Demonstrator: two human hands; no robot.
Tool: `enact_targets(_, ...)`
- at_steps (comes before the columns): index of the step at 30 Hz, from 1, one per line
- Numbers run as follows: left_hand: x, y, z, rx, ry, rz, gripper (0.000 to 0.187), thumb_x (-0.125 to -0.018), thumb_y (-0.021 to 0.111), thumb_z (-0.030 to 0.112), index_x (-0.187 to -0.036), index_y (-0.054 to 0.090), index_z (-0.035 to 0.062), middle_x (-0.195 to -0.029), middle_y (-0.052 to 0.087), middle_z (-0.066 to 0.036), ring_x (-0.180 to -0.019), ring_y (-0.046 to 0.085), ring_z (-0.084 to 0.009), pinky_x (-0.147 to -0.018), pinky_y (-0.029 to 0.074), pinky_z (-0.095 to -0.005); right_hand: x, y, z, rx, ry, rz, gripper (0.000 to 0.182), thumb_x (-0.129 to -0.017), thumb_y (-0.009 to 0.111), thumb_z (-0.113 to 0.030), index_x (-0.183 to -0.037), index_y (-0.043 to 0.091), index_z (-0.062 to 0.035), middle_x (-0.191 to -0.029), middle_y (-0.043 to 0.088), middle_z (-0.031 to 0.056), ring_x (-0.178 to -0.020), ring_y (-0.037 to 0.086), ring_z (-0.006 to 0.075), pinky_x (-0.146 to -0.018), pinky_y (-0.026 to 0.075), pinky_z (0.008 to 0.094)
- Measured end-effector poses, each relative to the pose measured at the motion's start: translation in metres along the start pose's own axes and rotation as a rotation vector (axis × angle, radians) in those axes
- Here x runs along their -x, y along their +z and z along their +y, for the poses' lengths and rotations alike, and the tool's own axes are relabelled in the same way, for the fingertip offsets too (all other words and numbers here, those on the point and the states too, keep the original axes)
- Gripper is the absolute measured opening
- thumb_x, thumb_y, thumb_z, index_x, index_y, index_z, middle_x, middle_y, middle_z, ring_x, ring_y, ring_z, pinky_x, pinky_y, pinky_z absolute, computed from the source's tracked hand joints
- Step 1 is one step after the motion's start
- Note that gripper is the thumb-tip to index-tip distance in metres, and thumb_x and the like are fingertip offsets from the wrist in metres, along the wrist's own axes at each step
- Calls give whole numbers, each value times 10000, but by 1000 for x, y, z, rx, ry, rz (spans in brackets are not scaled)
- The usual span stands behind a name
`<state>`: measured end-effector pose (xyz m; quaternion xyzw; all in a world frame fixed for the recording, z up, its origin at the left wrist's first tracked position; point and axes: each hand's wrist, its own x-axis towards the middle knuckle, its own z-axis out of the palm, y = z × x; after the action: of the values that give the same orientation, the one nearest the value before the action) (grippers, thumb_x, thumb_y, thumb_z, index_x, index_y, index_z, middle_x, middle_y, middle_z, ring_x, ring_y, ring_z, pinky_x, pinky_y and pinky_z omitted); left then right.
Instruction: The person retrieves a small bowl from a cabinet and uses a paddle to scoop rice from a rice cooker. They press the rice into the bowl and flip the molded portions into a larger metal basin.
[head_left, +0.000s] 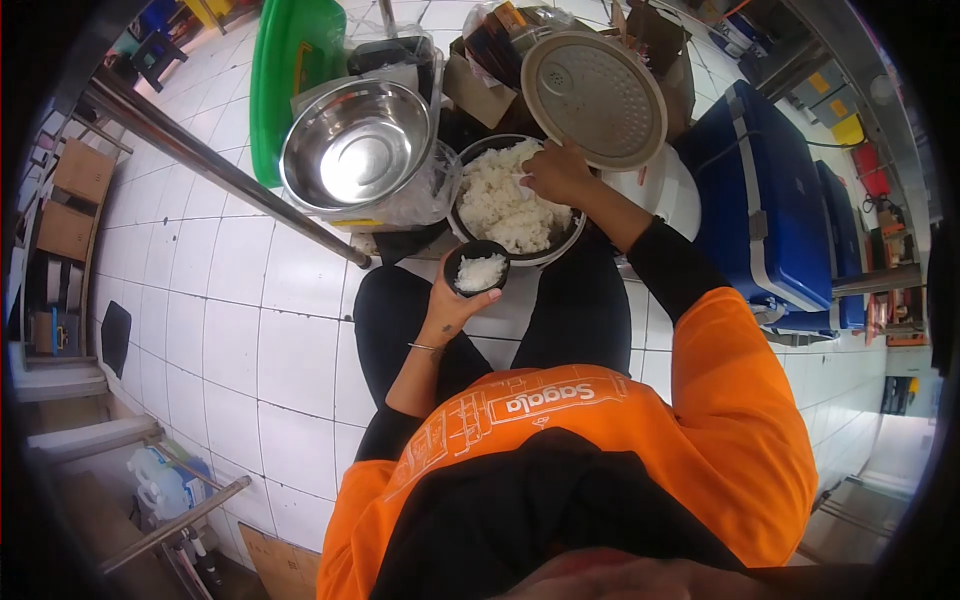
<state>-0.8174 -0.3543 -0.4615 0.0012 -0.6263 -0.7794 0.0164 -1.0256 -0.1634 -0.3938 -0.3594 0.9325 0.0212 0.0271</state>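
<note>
My left hand [446, 312] is wrapped round a small black bowl [456, 277], tilted up toward me, with white rice [481, 272] in it. Over the large rice pot [580, 238], my right hand [556, 176] is closed on what looks like a white rice paddle [525, 183], mostly hidden by the fingers and the rice. Cooked rice [506, 205] fills much of the pot, which sits in front of my knees. Its round grey lid [592, 100] stands raised behind my right hand. The bowl is just in front of the pot's near rim.
A shiny steel basin [357, 140] rests left of the pot, beside a green plastic tub [280, 90]. Blue cooler boxes [750, 195] stand at the right. A metal bar [220, 160] crosses the left side. Cardboard boxes [670, 40] are behind the lid.
</note>
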Motion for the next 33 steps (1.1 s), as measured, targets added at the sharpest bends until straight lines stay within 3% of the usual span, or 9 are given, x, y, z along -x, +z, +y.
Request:
enact_targets(3,2,-5,4,-96,12,15,759,-647,840,91,-1270,420,-14,-1174,566,-111,-1080,554,-174,-939,451,-306,7,-37,-26,223,90,-26,248,-830,571,-319,-890,716,-127,-868,681,77,-1009,572,239,-977,289,495)
enact_targets(5,2,-8,-3,-59,12,13,759,-646,842,96,-1268,420,-12,-1172,565,-111,-1080,553,-174,-939,452,-307,10,-65,-34,296,267,94,234,-811,570,-294,-887,717,-129,-883,684,92,-963,598,246,-968,295,489)
enact_targets(8,5,-4,-8,-1,11,3,756,-646,843,101,-1263,421,-9,-1169,565,-111,-1078,554,-174,-936,454,-309,5,-88,-50,25,367,54,223,-794,574,-278,-884,715,-130,-915,688,116,-917,631,262,-942,316,487)
enact_targets(12,3,-7,-8,0,29,-3,759,-649,842,103,-1266,415,-7,-1173,563,-112,-1077,558,-172,-935,457,-307,-3,-25,-55,-17,339,-184,277,-787,577,-344,-884,714,-124,-923,694,117,-891,652,274,-921,329,507)
enact_targets(19,-1,-16,-15,-8,47,82,853,-628,859,123,-1315,373,-18,-1225,544,-131,-1117,547,-185,-963,445,-319,17,-32,3,-22,347,-62,316,-813,573,-400,-924,707,-136,-940,690,96,-913,652,278,-936,333,525)
enact_targets(21,-5,-18,-18,-77,106,76,898,-613,869,133,-1333,357,-27,-1238,538,-138,-1120,547,-189,-960,447,-317,22,-31,34,-160,426,154,348,-796,567,-437,-919,707,-143,-927,686,103,-897,651,285,-891,374,512)
enact_targets(24,-8,-15,-15,-40,72,46,914,-610,873,141,-1339,349,-31,-1233,541,-140,-1117,549,-188,-954,451,-312,16,-1,23,10,318,183,350,-787,573,-435,-917,706,-139,-923,683,107,-868,655,279,-858,402,509)
enact_targets(28,-8,-15,-8,4,27,27,914,-614,870,139,-1342,345,-32,-1231,543,-141,-1119,547,-188,-956,450,-313,-3,-12,-19,21,288,-5,294,-781,614,-395,-864,715,-131,-844,685,90,-875,642,272,-808,413,503)
enact_targets(33,-8,-12,-6,15,18,0,861,-629,862,139,-1320,377,-29,-1223,548,-139,-1122,544,-188,-956,445,-308,-20,-7,-40,91,91,32,286,-803,610,-407,-878,718,-154,-811,682,79,-889,633,256,-859,363,502)
